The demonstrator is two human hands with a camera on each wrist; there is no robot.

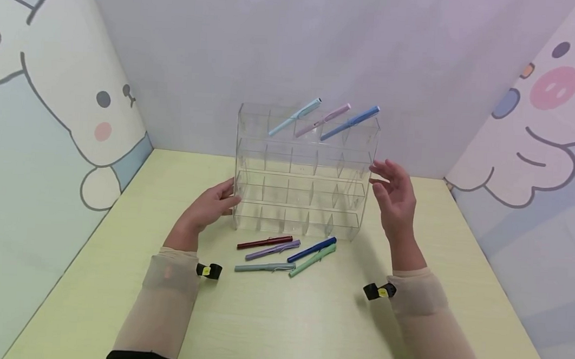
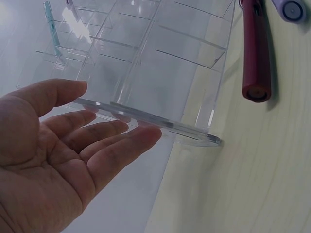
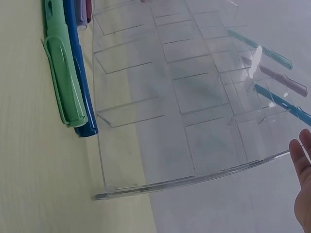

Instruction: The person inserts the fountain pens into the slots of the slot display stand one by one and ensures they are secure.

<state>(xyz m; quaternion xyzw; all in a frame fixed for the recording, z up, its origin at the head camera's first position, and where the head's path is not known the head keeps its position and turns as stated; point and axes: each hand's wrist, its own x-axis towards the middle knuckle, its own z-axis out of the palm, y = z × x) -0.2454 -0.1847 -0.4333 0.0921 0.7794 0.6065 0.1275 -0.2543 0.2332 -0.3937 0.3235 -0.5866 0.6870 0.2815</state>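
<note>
Left grip (image 1: 210, 205): spread, at 8 o'clock of the clear rack (image 1: 300, 186) (12 = back wall, rack at dial centre). Fingers extended against the rack's side panel, thumb apart from them and by the front edge; whether the thumb touches, cannot tell.

Right grip (image 1: 396, 199): spread, nothing in it, between 3 and 4 o'clock, palm toward the rack. Fingertips at the rack's side edge; contact or a slight gap, cannot tell.

Rack stands upright on the pale surface (image 1: 309, 321), four tiers, thin dividers. Three pens slant in the top tier, upper ends toward 2 o'clock: light blue pen (image 1: 295, 116) just short of 12, pink pen (image 1: 323, 120) just past 12, blue pen (image 1: 350, 123) between 1 and 2.

Five more pens lie loose at 6 o'clock, in front of the base. Maroon pen (image 1: 264, 243) nearest the rack on the 7 o'clock side, lavender pen (image 1: 272, 250) just below it, grey-blue pen (image 1: 265, 267) farthest out. On the 5 o'clock side, dark blue pen (image 1: 311, 249) and green pen (image 1: 312, 260) slant close beside each other.

Beige sleeves (image 1: 169, 298) on both arms. Cartoon animals on the side walls, at 10 and 2.
</note>
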